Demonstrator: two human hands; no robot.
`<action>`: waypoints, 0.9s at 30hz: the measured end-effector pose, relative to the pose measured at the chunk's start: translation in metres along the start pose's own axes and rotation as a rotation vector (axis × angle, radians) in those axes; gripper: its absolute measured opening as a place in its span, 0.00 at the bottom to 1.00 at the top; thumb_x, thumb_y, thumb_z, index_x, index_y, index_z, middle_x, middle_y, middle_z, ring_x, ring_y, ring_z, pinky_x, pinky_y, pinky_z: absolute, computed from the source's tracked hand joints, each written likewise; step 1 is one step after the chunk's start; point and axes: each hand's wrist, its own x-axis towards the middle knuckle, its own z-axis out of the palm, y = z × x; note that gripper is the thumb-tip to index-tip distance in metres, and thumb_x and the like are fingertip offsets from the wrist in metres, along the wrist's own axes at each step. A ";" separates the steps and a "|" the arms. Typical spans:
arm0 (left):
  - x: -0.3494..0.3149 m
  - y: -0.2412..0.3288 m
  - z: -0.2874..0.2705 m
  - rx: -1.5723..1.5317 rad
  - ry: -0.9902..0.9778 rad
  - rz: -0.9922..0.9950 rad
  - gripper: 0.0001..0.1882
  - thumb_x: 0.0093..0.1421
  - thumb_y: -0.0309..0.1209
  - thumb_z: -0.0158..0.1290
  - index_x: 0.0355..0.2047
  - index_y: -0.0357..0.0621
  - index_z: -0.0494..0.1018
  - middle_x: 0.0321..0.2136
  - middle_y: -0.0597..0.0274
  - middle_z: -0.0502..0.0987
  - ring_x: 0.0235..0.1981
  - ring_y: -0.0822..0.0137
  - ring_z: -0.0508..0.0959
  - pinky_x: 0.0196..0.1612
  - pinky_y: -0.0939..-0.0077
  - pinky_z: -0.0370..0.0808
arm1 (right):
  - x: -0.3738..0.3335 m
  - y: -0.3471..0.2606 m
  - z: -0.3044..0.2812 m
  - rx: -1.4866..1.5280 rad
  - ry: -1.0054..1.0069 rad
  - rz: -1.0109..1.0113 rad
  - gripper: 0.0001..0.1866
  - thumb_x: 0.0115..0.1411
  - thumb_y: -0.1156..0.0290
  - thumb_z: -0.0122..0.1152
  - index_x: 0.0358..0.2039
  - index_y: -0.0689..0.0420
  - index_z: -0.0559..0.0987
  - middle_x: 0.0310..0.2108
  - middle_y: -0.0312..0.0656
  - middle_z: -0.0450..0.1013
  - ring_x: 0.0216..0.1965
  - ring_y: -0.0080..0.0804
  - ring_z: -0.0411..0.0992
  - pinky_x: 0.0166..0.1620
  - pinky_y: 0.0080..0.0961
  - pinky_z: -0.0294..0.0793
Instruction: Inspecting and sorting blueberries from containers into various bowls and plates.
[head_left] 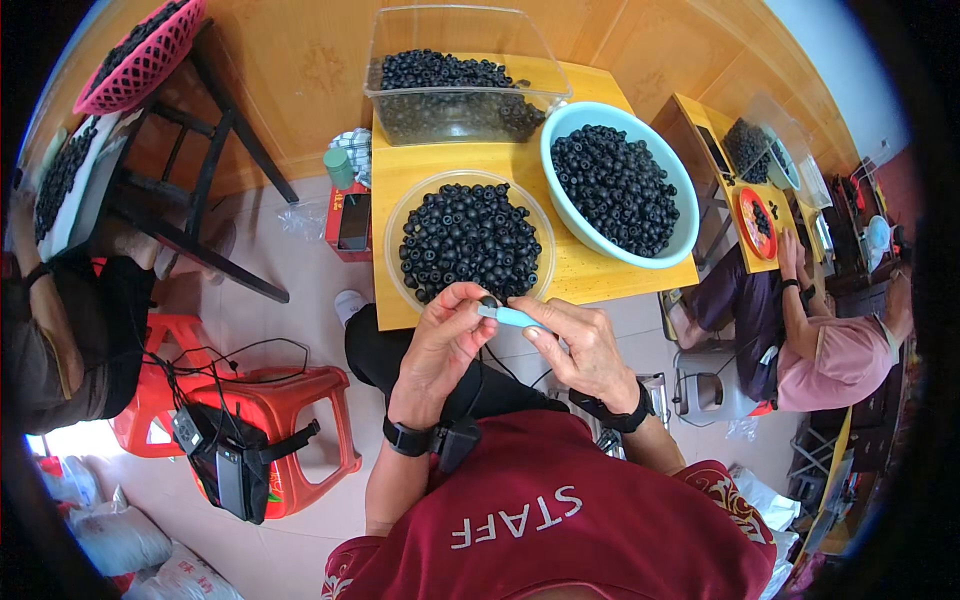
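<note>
Between the thumb and fingers of my left hand (440, 340) is a small black round piece (489, 301), held up just in front of the table. My right hand (588, 352) grips a small light-blue handled tool (516, 317), its tip against or very close to that piece. What kind of tip it has is too small to tell. Right beyond my hands, a clear round tray (548, 235) holds many black ring-like pieces (468, 240). To its right stands a light-blue basin (690, 205) heaped with similar pieces.
A clear plastic bin (465, 30) with more black pieces stands at the back of the yellow table (600, 285). Red stools (300, 390), one bearing a black bag (235, 460), are at the left. People sit on both sides; the right one (835, 360) works at another table.
</note>
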 end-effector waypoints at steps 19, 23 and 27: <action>-0.012 0.011 0.019 0.099 -0.127 0.013 0.07 0.53 0.22 0.54 0.34 0.39 0.71 0.28 0.60 0.75 0.27 0.72 0.74 0.33 0.82 0.72 | 0.000 0.046 -0.005 -0.225 0.059 0.212 0.13 0.57 0.70 0.51 0.41 0.59 0.75 0.28 0.50 0.74 0.28 0.48 0.72 0.30 0.33 0.71; -0.008 0.009 0.009 0.042 -0.031 0.028 0.08 0.53 0.21 0.53 0.35 0.40 0.70 0.29 0.60 0.75 0.27 0.72 0.74 0.33 0.81 0.72 | 0.003 0.033 -0.003 0.059 0.114 0.201 0.15 0.56 0.69 0.53 0.43 0.59 0.74 0.28 0.47 0.75 0.26 0.39 0.73 0.32 0.27 0.71; -0.005 0.005 0.004 0.098 0.001 0.025 0.11 0.53 0.21 0.53 0.36 0.41 0.68 0.31 0.60 0.75 0.28 0.72 0.74 0.33 0.81 0.72 | 0.012 0.003 -0.002 0.347 0.072 0.164 0.19 0.50 0.70 0.62 0.43 0.60 0.75 0.30 0.42 0.73 0.27 0.27 0.70 0.33 0.23 0.70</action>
